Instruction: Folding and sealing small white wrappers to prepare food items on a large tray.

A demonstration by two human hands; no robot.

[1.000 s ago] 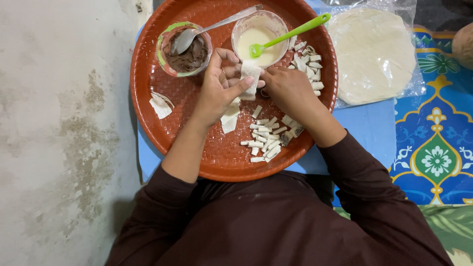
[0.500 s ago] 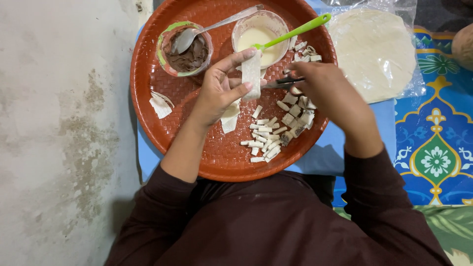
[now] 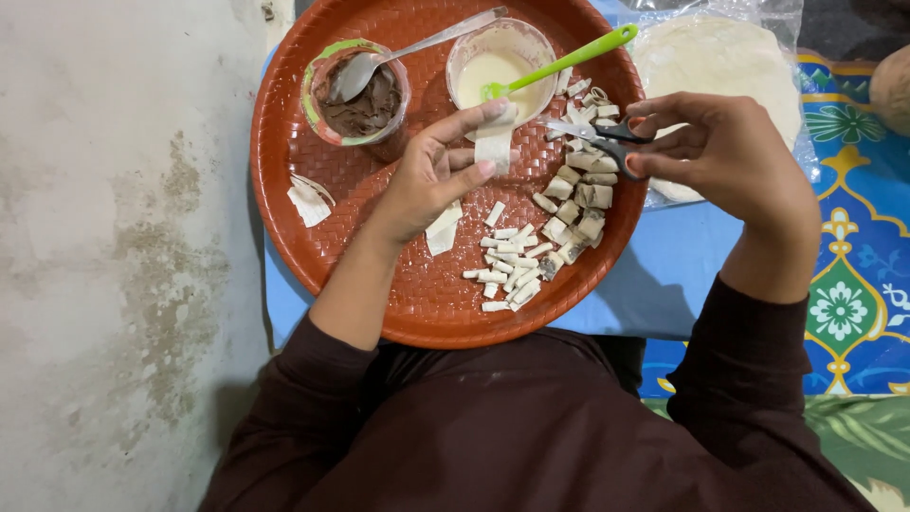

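My left hand [image 3: 431,175] pinches a folded strip of white dough [image 3: 494,147] over the round red woven tray [image 3: 313,256]. My right hand [image 3: 725,152] grips small black-handled scissors [image 3: 599,138], blades pointing left toward the strip, just short of it. Below the hands lie several short rolled dough pieces [image 3: 507,270] and filled rolls [image 3: 578,204]. Another dough strip [image 3: 442,228] lies under my left palm.
On the tray's far side stand a cup of brown filling [image 3: 358,100] with a metal spoon [image 3: 417,52] and a cup of white liquid [image 3: 498,66] with a green brush [image 3: 569,62]. Dough scraps [image 3: 308,201] lie left. Flat dough sheets in plastic [image 3: 725,62] lie right on a blue mat.
My right hand left the dough strip, moved right and now holds the scissors. My left hand lifted the strip slightly and holds it alone.
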